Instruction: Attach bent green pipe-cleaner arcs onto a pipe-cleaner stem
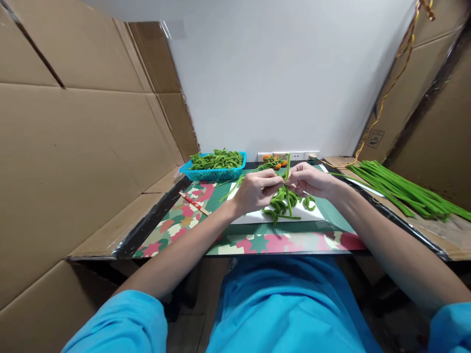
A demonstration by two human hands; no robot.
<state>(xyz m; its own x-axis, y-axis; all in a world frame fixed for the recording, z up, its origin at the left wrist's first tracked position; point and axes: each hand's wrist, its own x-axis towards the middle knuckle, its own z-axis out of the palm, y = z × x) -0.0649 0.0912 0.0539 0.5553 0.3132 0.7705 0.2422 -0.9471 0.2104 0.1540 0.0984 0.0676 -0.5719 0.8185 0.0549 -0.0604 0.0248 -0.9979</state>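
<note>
My left hand (255,190) and my right hand (309,180) meet above the middle of the table. Both are closed, fingertips pinching a green pipe cleaner (288,162) that stands roughly upright between them. One end pokes up above the fingers, and a length hangs below them. The exact spot under the fingertips is hidden. Below lie several curled green pipe cleaner pieces (281,202) on a white sheet (250,217), partly covered by my hands.
A blue basket (213,174) filled with curled green pieces stands at the back left. Orange and green fuzzy pieces (272,162) lie near the wall sockets (297,156). At right rests a bundle of straight green pipe cleaners (408,193). Red-wrapped chopsticks (195,202) lie left. Cardboard walls (81,142) flank the table.
</note>
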